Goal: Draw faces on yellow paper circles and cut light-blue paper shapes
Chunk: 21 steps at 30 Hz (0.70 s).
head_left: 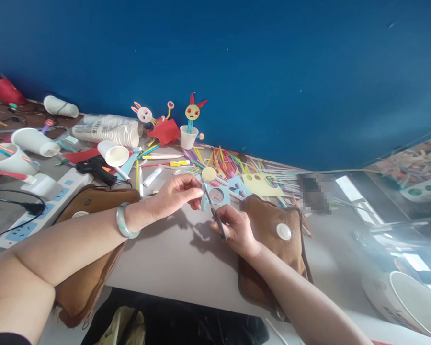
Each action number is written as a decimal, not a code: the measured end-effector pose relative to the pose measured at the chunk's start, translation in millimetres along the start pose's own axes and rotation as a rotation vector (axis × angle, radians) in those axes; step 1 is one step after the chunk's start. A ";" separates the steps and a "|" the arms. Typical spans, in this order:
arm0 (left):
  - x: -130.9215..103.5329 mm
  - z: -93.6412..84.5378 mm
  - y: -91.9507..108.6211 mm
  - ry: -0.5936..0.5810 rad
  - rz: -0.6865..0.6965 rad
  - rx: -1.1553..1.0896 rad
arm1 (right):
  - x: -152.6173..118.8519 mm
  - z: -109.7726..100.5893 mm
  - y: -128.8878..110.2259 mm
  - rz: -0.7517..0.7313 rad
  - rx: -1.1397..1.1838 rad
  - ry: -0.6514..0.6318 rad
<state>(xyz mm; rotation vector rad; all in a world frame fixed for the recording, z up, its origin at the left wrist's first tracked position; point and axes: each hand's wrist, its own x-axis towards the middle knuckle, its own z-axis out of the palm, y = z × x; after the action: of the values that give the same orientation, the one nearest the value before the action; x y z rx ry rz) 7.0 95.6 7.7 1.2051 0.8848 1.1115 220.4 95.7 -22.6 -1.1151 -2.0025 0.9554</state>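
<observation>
Head cam | R hand (235, 229): gripping scissors (214, 213), handles part. hidden | L hand (186, 190): pinching blue paper (203, 202), mostly hidden

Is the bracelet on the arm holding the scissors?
No, the right hand holds the scissors, while the bracelet circles the left wrist.

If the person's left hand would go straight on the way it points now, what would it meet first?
Probably the scissors in the right hand, just beyond the left hand's fingertips; the exact depth is unclear.
</observation>
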 end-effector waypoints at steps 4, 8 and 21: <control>0.0 0.0 1.0 0.001 0.001 0.000 | 1.1 -1.8 -0.8 -0.036 -0.033 0.005; 0.0 -0.3 2.2 0.007 -0.007 0.019 | 2.1 -4.3 -0.4 -0.093 -0.054 -0.001; -1.1 -2.0 2.3 -0.011 0.017 0.070 | 3.3 -12.3 2.4 -0.112 -0.145 -0.033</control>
<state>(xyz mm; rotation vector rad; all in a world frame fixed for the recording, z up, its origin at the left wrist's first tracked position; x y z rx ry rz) 4.4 95.1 9.6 1.2777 0.9129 1.0939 229.9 103.0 -17.5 -1.0571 -2.1654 0.7867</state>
